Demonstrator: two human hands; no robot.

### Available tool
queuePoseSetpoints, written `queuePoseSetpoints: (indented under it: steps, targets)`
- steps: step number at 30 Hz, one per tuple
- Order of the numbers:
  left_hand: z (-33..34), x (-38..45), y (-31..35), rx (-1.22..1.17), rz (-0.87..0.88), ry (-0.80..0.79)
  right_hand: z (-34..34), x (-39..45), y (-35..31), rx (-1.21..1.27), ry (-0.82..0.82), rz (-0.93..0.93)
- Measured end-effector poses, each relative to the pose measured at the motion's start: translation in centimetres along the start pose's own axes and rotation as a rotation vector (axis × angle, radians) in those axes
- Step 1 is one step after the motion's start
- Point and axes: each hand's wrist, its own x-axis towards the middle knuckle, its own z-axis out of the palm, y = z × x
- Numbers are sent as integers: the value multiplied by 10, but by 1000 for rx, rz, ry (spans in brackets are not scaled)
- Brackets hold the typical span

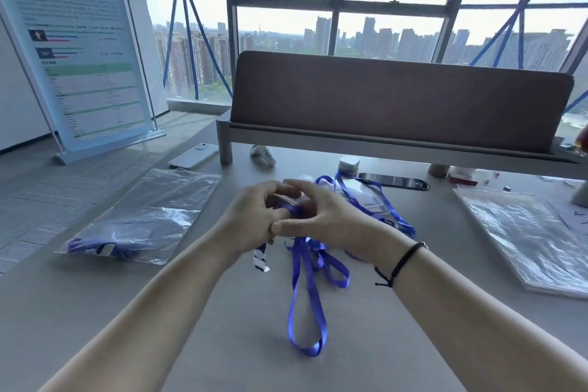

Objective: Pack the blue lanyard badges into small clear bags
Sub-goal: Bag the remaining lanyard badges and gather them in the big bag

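Note:
Above the middle of the grey table, my left hand [254,216] and my right hand [321,216] meet, both with fingers curled round a blue lanyard [307,305]. Its ribbon hangs down in long loops onto the table, and a small metal clip [261,259] dangles under my left hand. What my fingers pinch between them is mostly hidden. Behind my right hand lies another blue lanyard with a clear badge holder [366,197]. On the left lies a clear bag [165,200] with a blue lanyard [101,247] inside at its near end.
A stack of clear bags [528,232] lies at the right. A white phone [194,156] and a dark phone [393,181] rest near a brown desk divider [397,99]. Small white items and a red box [461,177] sit by the divider. The table edge runs along the left.

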Motion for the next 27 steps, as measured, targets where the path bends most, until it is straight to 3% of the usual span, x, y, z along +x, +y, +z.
queuePoseSetpoints:
  steps: [4, 7, 11, 16, 19, 22, 27]
  targets:
    - [2, -4, 8, -38, 7, 35, -2, -8, -4, -65, 61, 45]
    - [-2, -6, 9, -55, 10, 4, -13, -20, -14, 86, 90, 44]
    - [1, -19, 6, -174, 71, -157, -19, -32, -28, 360, 112, -12]
    - [27, -42, 0, -138, 125, -439, -2, -42, -44, 608, 165, -48]
    - [47, -47, -1, -118, 69, -396, 4, -46, -48, 713, 204, -63]
    - [50, -52, -2, -240, 1, -337, -4, -56, -46, 696, 267, -76]
    - [31, -61, -16, -271, 9, -425, -32, -81, -20, 686, 399, -11]
